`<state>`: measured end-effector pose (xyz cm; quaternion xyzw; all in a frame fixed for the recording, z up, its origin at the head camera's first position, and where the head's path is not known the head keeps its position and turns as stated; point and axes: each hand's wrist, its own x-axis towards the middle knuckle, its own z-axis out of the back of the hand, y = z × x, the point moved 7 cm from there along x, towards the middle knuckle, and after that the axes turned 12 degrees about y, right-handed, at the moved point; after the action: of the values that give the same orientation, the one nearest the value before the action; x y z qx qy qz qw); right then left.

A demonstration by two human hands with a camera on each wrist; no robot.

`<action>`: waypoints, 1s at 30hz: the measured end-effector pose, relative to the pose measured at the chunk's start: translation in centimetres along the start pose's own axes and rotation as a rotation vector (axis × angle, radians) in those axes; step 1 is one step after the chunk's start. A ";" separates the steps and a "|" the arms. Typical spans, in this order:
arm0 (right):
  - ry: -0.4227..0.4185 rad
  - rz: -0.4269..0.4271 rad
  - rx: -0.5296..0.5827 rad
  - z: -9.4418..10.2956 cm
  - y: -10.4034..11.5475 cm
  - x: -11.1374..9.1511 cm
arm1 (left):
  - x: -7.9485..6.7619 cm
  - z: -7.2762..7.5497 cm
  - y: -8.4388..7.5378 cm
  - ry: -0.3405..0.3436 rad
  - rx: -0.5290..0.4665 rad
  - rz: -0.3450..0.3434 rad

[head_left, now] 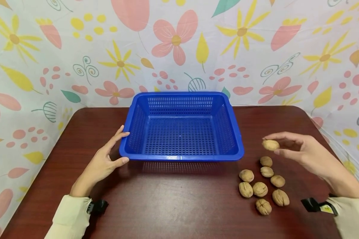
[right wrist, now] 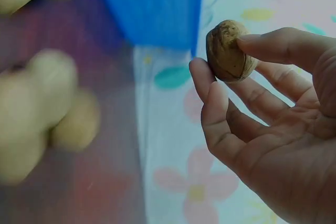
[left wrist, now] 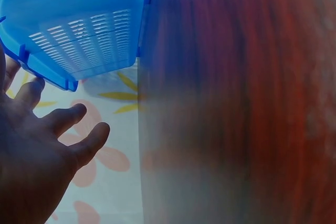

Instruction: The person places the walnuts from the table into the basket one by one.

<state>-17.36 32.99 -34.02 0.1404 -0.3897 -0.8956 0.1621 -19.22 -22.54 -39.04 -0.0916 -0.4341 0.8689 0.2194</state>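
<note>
- Walnut [head_left: 270, 145] pinched between thumb and fingertips of the right hand [head_left: 303, 149], probably because its round shell suits a small grip.
- Left hand [head_left: 101, 162], loosely spread, touches the rim of a blue basket [head_left: 179, 157], seemingly to steady it (it stands between both hands).
- Eight loose walnuts [head_left: 260, 189] lie nearer the person than the right hand, likely for easy reach.
- Dark reddish worktop [head_left: 173, 202] beneath both hands; floral sheet [head_left: 179, 76] beyond them.

Head cam looks fwd & down over table [head_left: 173, 205]; L/R wrist cams, up close, both catch blue basket [head_left: 179, 157].
</note>
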 end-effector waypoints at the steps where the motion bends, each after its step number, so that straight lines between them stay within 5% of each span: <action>1: 0.007 0.003 0.002 0.1 0.9 0.5 | 0.0 0.0 0.0 0.002 -0.004 -0.002; 11: 0.227 0.172 0.324 -1.4 7.6 8.0 | -0.2 0.2 -0.2 -0.005 -0.019 -0.019; 15: 0.311 0.168 0.413 -2.2 9.2 10.9 | -0.1 0.0 -0.3 0.001 -0.034 -0.024; 30: 0.551 0.202 0.517 -8.2 14.3 21.0 | 0.0 0.0 -0.2 -0.012 -0.032 -0.018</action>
<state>-30.73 10.04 -31.33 0.3729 -0.5560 -0.6763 0.3073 -19.13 -22.45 -38.84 -0.0857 -0.4503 0.8603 0.2232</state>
